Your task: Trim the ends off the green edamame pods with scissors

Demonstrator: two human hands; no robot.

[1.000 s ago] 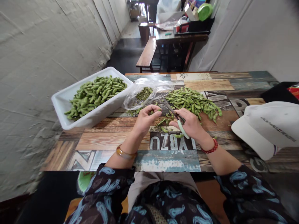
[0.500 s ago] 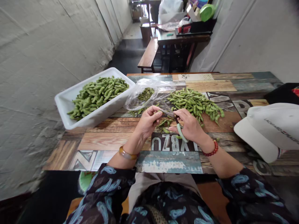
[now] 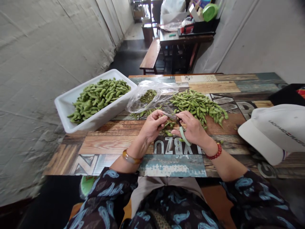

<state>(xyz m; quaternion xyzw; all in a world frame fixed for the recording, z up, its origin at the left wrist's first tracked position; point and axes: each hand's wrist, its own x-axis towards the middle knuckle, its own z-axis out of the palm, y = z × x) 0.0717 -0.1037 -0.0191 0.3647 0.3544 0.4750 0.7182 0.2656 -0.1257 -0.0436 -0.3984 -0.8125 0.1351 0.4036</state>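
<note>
My right hand (image 3: 190,126) is closed around scissors (image 3: 183,135) with pale green handles, their blades apart and pointing at my left hand. The fingers of my left hand (image 3: 154,124) are pinched together beside the blades; what they grip is mostly hidden, probably a green bean pod. Beyond my right hand lies a loose heap of edamame pods (image 3: 190,103). A clear plastic bag (image 3: 133,103) holding small green trimmings (image 3: 148,96) rests past my left hand. More scraps and a few pods lie under my hands.
A white tub (image 3: 95,126) piled with edamame pods stands on the table's left, near the wall. A white cap (image 3: 276,130) lies at the right, by a black item (image 3: 286,94). Behind are a bench (image 3: 151,54) and another table (image 3: 186,38) with bags and boxes.
The scissor blades have shifted slightly against my left fingertips, and both hands have moved only a little. The piles, bag and tub stay put.
</note>
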